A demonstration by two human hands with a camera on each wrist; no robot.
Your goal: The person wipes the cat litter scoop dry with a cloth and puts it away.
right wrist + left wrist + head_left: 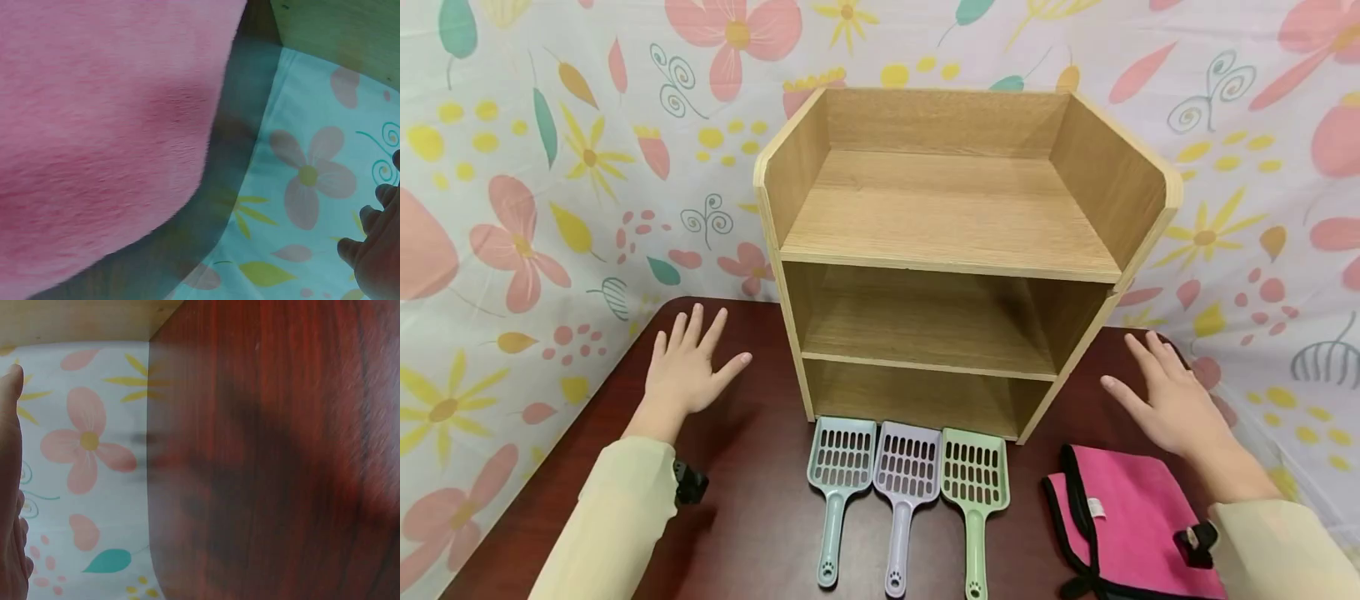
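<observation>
My left hand [685, 373] is held over the table left of the wooden shelf [940, 212], fingers spread, holding nothing. On the other side my right hand [1176, 404] hovers with straight fingers, just beyond a folded pink cloth [1138, 521] with black edging. Three slotted litter scoops lie side by side before the shelf, handles toward me: a blue one [832, 504], a purple one [901, 508] and a green one [974, 517]. The right wrist view shows the pink cloth [106, 125] large, with fingertips [370, 219] at its right edge.
The shelf has an open top tray and two compartments below, standing at the back of the dark red-brown table [752, 517]. A flower-printed curtain [587, 150] hangs behind and around the table. Both wrists carry small black cameras.
</observation>
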